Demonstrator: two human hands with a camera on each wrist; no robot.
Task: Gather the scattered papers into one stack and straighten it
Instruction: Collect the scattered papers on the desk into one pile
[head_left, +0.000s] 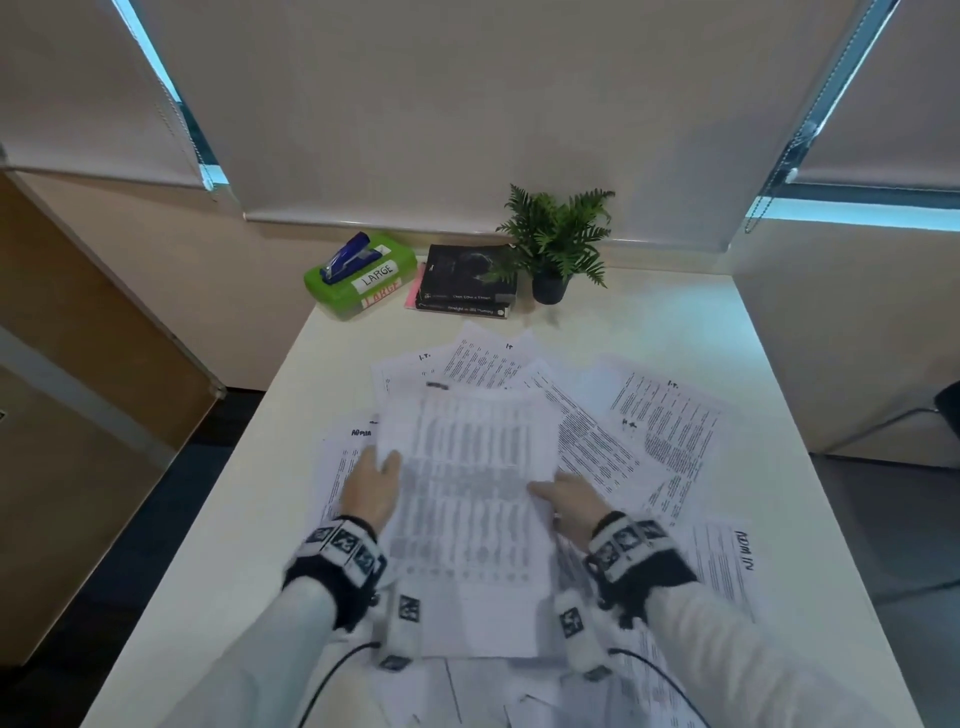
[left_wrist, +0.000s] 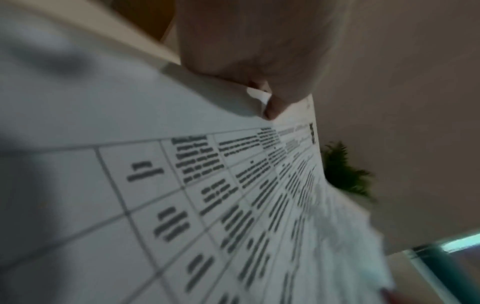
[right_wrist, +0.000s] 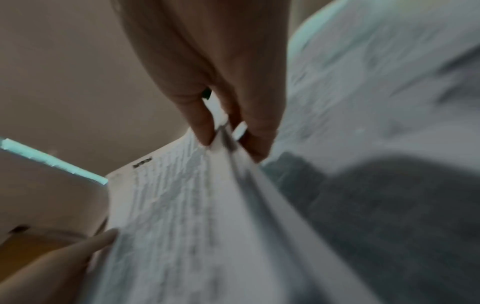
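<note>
Both grips, left hand (head_left: 371, 486) and right hand (head_left: 569, 499), pinch the top sheet (head_left: 467, 499) over scattered papers (head_left: 660, 431).

left hand (head_left: 371, 488) pinching, right hand (head_left: 569, 501) pinching

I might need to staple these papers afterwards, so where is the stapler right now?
In the head view the blue stapler lies on top of the green box at the table's far left corner, just left of the stacked dark books.
</note>
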